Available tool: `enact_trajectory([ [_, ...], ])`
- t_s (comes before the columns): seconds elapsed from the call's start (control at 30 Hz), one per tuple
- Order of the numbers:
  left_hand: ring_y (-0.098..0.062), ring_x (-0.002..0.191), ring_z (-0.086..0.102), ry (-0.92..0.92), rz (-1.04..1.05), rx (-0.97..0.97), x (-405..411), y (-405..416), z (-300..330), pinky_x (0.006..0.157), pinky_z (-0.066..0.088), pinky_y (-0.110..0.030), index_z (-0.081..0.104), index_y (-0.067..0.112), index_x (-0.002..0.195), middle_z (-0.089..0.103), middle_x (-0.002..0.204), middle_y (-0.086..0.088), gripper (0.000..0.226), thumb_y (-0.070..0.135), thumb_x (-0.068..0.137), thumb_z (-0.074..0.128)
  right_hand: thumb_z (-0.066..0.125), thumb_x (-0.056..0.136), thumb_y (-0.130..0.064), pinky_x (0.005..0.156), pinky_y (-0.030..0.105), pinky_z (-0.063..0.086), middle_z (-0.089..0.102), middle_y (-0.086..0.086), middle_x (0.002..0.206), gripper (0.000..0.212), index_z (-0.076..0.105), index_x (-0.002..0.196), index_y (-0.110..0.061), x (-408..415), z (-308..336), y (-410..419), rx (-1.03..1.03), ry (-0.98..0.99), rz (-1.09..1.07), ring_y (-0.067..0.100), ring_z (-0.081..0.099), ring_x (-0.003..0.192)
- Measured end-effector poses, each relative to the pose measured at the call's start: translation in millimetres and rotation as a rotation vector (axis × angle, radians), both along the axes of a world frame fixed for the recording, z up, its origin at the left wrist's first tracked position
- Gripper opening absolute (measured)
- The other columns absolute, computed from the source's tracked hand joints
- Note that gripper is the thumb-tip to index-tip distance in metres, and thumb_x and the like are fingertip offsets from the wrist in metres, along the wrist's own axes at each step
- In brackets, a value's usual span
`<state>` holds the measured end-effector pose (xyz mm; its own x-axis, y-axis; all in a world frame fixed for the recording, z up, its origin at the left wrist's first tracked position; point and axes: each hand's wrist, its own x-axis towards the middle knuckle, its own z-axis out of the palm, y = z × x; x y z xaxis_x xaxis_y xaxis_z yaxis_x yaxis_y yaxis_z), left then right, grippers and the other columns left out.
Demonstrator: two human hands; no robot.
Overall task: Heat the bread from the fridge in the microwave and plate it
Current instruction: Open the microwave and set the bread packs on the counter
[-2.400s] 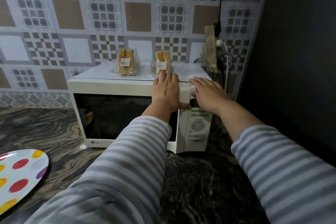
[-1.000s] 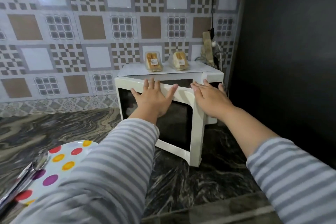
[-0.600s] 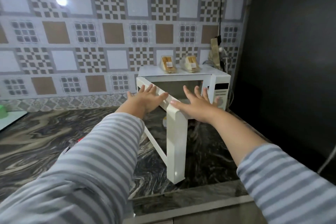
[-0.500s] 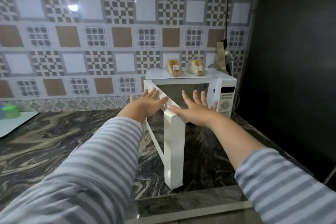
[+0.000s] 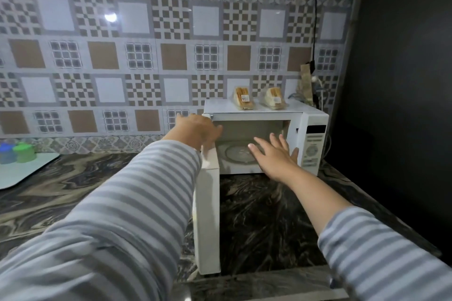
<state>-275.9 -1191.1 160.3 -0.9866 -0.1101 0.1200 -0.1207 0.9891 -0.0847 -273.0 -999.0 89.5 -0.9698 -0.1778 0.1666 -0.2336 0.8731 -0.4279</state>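
Observation:
A white microwave (image 5: 313, 120) stands on the counter at the back right, its door (image 5: 208, 215) swung wide toward me. Inside, the glass turntable (image 5: 238, 154) lies bare. Two wrapped bread packs rest on the microwave's top: one (image 5: 242, 98) on the left, another (image 5: 274, 99) to its right. My left hand (image 5: 198, 131) rests on the top edge of the door, fingers curled over it. My right hand (image 5: 275, 154) hovers flat with fingers spread in front of the cavity, holding nothing.
The dark marble counter (image 5: 269, 215) runs below the microwave. A white tray (image 5: 17, 171) with a blue cup (image 5: 6, 153) and a green cup (image 5: 25, 153) sits at far left. A dark wall (image 5: 403, 80) closes the right side; a cable (image 5: 315, 19) hangs behind.
The microwave door has swung from shut to fully open. My left hand followed the door's top edge leftward; my right hand left the door and now hovers before the cavity.

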Motion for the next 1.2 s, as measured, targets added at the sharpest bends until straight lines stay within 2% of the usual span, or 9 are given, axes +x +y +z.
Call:
enact_trajectory([
  [0.07,-0.031,0.137,0.034,0.004,-0.019,-0.001,-16.6,16.5,4.8,0.115,0.016,-0.054,0.042,0.015,0.141,0.043,0.146,-0.012,0.053,0.043,0.097,0.031,0.019,0.096,-0.063,0.115,0.056,-0.012,-0.006,0.003,0.162,0.061,0.020,0.151,-0.037,-18.0,-1.5,10.6,0.045,0.007,-0.003,0.021,-0.020,0.146],
  [0.2,-0.028,0.125,0.045,0.020,-0.086,0.065,-57.6,50.1,0.4,0.106,0.035,-0.047,0.046,0.023,0.136,0.050,0.136,-0.007,0.051,0.043,0.089,0.043,0.025,0.097,-0.059,0.115,0.055,-0.010,-0.004,0.004,0.162,0.059,0.022,0.150,-0.034,-59.0,2.9,27.8,0.087,0.016,-0.021,0.024,-0.017,0.147],
  [0.4,-0.026,0.133,0.037,0.128,-0.077,0.182,-116.1,77.1,-5.5,0.110,0.031,-0.047,0.039,0.023,0.142,0.045,0.142,-0.006,0.052,0.037,0.093,0.048,0.026,0.098,-0.055,0.116,0.058,0.002,0.006,0.004,0.162,0.057,0.024,0.150,-0.032,-143.5,12.3,52.9,0.145,0.091,-0.019,0.030,-0.006,0.148],
  [0.57,-0.029,0.138,0.029,0.247,-0.016,0.322,-182.5,88.3,-4.3,0.109,0.031,-0.052,0.027,0.021,0.148,0.034,0.150,-0.005,0.062,0.038,0.092,0.048,0.032,0.099,-0.050,0.118,0.055,0.004,0.005,0.000,0.162,0.055,0.023,0.150,-0.031,-221.8,33.7,64.9,0.061,0.155,-0.016,0.033,-0.004,0.148],
  [0.7,-0.033,0.142,0.022,0.382,0.041,0.421,-236.8,97.9,-8.5,0.109,0.030,-0.055,0.016,0.026,0.150,0.018,0.158,0.000,0.066,0.046,0.093,0.043,0.032,0.098,-0.050,0.117,0.055,0.008,0.001,0.000,0.162,0.060,0.012,0.152,-0.032,-275.6,55.4,70.0,0.047,0.210,-0.025,0.036,0.003,0.147],
  [0.83,-0.036,0.144,0.015,0.413,0.076,0.415,-276.9,95.3,-7.6,0.110,0.029,-0.056,0.018,0.033,0.147,0.001,0.161,0.005,0.061,0.050,0.094,0.042,0.036,0.096,-0.052,0.114,0.056,0.021,0.003,0.003,0.161,0.064,0.007,0.151,-0.037,-326.7,67.6,66.8,-0.016,0.199,0.039,0.040,0.016,0.143],
  [1.0,-0.039,0.136,0.031,0.408,0.109,0.476,-310.1,98.6,-9.4,0.103,0.036,-0.052,0.016,0.034,0.148,-0.004,0.160,0.004,0.066,0.051,0.091,0.047,0.041,0.094,-0.051,0.100,0.049,0.040,0.006,0.008,0.158,0.061,0.012,0.147,-0.043,-358.9,68.9,56.6,-0.089,0.197,0.013,0.041,0.038,0.131],
  [1.1,-0.035,0.128,0.045,0.436,0.122,0.512,-322.2,100.7,-16.3,0.096,0.042,-0.047,0.015,0.035,0.146,-0.002,0.159,0.002,0.073,0.051,0.087,0.055,0.046,0.092,-0.049,0.089,0.044,0.044,0.022,0.007,0.150,0.062,0.015,0.145,-0.045,-367.6,61.3,54.1,-0.089,0.230,-0.022,0.038,0.047,0.122],
  [1.2,-0.035,0.125,0.049,0.419,0.142,0.516,-326.7,98.7,-18.5,0.092,0.044,-0.046,0.009,0.039,0.148,0.010,0.158,-0.006,0.075,0.050,0.088,0.054,0.052,0.090,-0.047,0.079,0.040,0.044,0.026,0.008,0.147,0.067,0.014,0.145,-0.046,-374.4,58.2,51.9,-0.084,0.236,-0.038,0.037,0.050,0.118],
])
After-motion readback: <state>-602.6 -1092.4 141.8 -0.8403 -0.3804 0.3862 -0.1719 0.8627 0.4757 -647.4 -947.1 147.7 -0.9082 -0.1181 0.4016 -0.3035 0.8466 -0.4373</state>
